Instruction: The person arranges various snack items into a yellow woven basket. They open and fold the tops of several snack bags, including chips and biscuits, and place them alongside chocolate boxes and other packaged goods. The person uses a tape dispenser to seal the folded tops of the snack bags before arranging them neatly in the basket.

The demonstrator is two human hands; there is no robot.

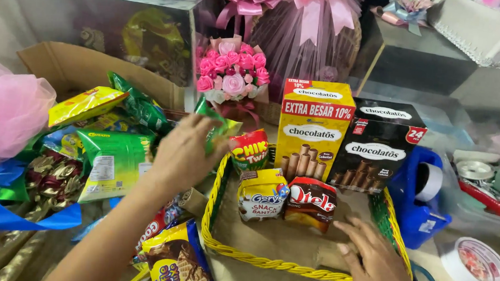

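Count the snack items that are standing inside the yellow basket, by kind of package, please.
Boxes: 2, a yellow box and a black box
Bags: 3, a red bag, a white-and-yellow bag and a brown bag
Total: 5 in the basket

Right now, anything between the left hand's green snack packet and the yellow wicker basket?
Nothing visible. The left hand holds the green snack packet just beside the yellow wicker basket's left rim; only open air lies between them. The right hand rests inside, near the front right.
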